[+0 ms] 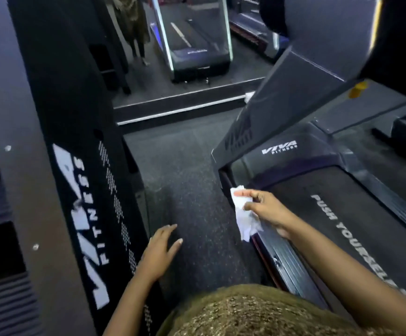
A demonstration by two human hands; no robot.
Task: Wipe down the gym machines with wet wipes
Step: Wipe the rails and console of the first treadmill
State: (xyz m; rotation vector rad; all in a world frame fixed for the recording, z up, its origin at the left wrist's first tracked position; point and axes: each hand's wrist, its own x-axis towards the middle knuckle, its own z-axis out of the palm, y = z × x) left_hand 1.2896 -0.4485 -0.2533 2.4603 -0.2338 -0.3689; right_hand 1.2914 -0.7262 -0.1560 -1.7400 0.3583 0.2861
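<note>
Knobbly olive fabric [257, 314] lies nearest; left hand [159, 253] hovers, fingers spread, empty; right hand [269, 210] pinches a crumpled white wipe [243, 220] at the ribbed treadmill rail [286, 259].

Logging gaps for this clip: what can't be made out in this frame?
Head view:
- Whether the wipe touches the treadmill side rail: the right hand and wipe cover that spot.
- End of the belt lettering: covered by the right arm.
- The small print on the left machine panel: too small, blurred.
</note>
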